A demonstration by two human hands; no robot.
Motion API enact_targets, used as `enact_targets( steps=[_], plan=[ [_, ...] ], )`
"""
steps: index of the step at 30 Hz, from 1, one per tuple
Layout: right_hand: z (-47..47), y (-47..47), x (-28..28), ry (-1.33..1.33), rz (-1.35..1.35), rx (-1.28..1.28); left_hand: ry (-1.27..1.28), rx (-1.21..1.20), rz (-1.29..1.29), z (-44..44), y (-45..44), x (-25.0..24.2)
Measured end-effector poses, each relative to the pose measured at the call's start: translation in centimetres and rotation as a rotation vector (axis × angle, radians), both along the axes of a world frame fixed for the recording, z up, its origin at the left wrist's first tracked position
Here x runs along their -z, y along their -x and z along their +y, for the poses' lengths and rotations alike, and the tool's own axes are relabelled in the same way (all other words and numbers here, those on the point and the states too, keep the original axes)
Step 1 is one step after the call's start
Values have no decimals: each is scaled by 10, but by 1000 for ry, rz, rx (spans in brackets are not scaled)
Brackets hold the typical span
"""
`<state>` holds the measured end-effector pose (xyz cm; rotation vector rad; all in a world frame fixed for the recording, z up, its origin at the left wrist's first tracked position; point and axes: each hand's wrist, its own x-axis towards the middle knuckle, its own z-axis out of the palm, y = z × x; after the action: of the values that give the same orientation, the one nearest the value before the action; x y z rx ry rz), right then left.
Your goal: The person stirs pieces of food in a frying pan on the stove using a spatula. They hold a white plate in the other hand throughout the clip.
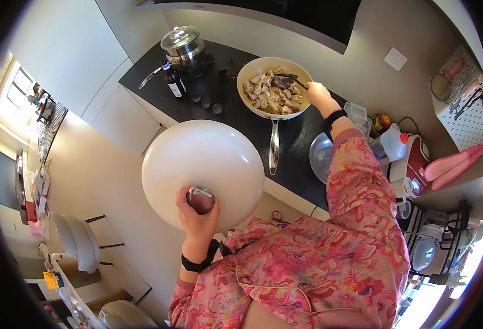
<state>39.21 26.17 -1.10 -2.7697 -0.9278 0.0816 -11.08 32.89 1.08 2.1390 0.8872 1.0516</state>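
My left hand [198, 216] grips the metal knob [200, 200] of a large white pan lid [208, 160], held tilted in front of the counter's edge. My right hand [320, 96] is closed on the handle of a black utensil [288, 76], whose far end is among pieces of meat [272, 96] in a cream-coloured frying pan [243, 88]. The type of utensil cannot be told. The pan's metal handle [274, 148] points towards me over the black counter.
Left of the pan stand a lidded steel pot [182, 47], a dark glass bottle [175, 84] and several small caps [206, 103]. At right are a clear bowl [320, 158], a plastic jug [393, 144], a red-and-white rice cooker [418, 164] and pink mitts [453, 166]. A range hood [266, 18] hangs above.
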Motion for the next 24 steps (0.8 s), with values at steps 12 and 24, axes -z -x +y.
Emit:
enact_targets(
  steps=[12,24],
  plan=[
    [-1,25,-41,213,-81,-150,-23,-25,-18,-2,2,2],
    [20,13,-24,145,-117,-319,-14,-32,32,-6,2,-4]
  ],
)
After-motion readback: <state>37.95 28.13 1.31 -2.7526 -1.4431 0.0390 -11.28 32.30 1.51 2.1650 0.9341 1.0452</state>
